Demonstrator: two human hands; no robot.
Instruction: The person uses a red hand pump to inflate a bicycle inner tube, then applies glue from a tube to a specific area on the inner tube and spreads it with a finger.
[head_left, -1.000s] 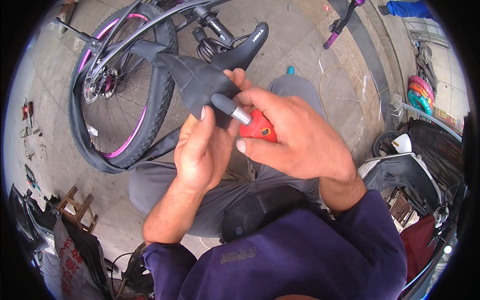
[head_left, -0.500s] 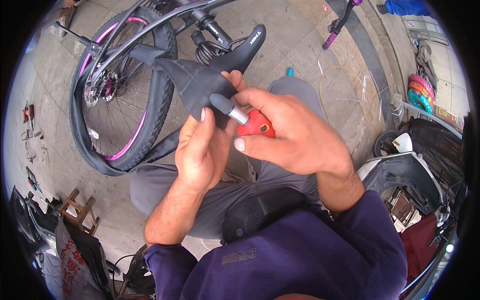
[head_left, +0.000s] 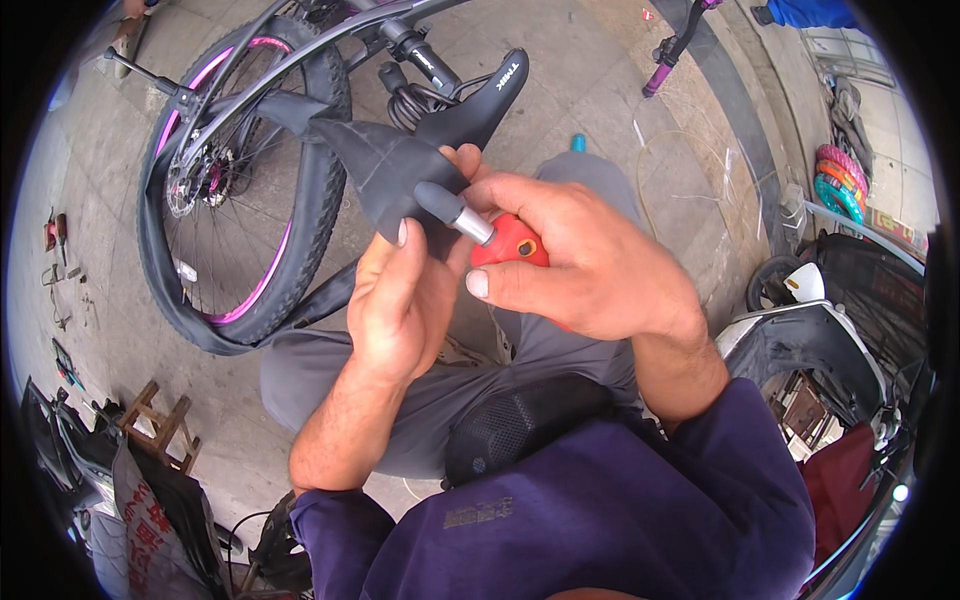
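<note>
A flattened black inner tube (head_left: 385, 165) stretches from the bicycle wheel (head_left: 250, 180) to my lap. My left hand (head_left: 395, 310) is closed on its near end, with the thumb on top and fingers underneath. In my right hand (head_left: 590, 260) is a red handheld grinder (head_left: 508, 242) with a silver collar and a grey rounded tip. That tip lies over the tube, just beyond my left thumb; whether it touches the rubber I cannot tell. Most of the grinder's body is hidden by my palm.
The bicycle's grey frame and black saddle (head_left: 480, 105) lie just beyond my hands. Screwdrivers (head_left: 62, 238) and small parts are on the paving at left, near a wooden stool (head_left: 160, 425). A scooter (head_left: 815, 370) stands at right. A teal cylinder (head_left: 579, 143) is past my knee.
The grinder and its tip have shifted very slightly left, and the grinder has turned a little in my right hand. My left hand keeps its hold on the inner tube.
</note>
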